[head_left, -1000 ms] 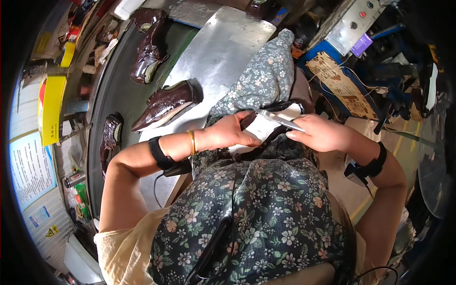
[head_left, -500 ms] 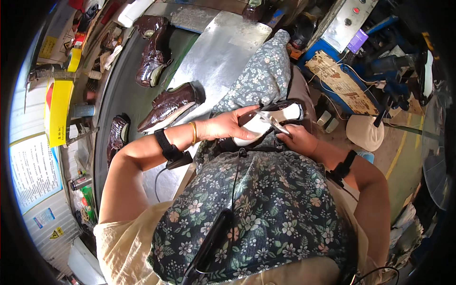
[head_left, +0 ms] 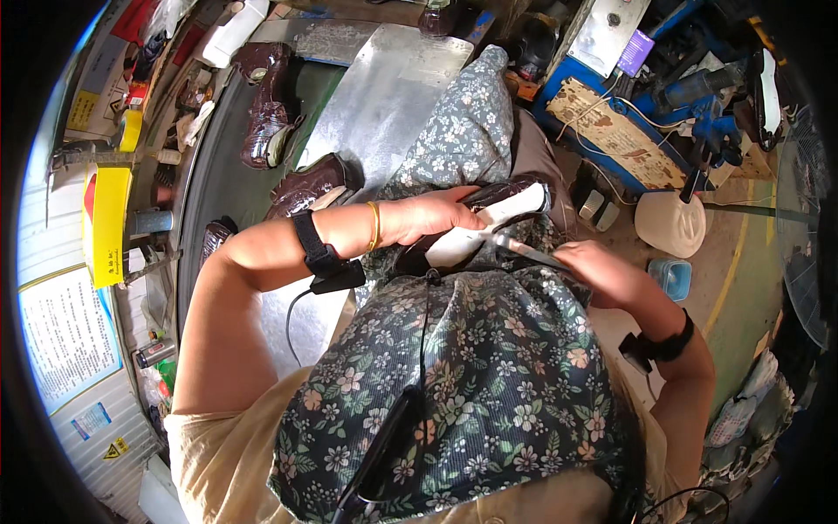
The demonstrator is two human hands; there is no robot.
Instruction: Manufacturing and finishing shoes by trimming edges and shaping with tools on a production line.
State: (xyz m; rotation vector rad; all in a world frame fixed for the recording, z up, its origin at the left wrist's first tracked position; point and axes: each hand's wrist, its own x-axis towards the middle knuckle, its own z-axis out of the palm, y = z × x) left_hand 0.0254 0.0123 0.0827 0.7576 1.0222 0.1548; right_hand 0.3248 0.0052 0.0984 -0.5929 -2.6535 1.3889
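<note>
On my lap lies a dark brown glossy shoe (head_left: 515, 205) with a long white surface facing up. My left hand (head_left: 441, 217) grips its near-left part, with the thumb pressed on the white surface. My right hand (head_left: 598, 266) is closed round the end of a slim grey metal hand tool (head_left: 528, 251). The tool's other end points left, at the shoe's near edge beside my left thumb. Motion blurs this end, so its exact kind and whether it touches the shoe cannot be made out. A floral apron (head_left: 454, 367) covers my lap under the shoe.
Several brown shoes, among them one nearby shoe (head_left: 314, 183) and a farther one (head_left: 269, 131), lie on the bench at left by a metal sheet (head_left: 393, 87). At right stand a blue-framed machine (head_left: 602, 131), a cream container (head_left: 670, 223) and a blue tub (head_left: 670, 278).
My right hand has moved right, away from my left hand, drawing the tool along. My left hand still holds the shoe. The whole view has shifted slightly.
</note>
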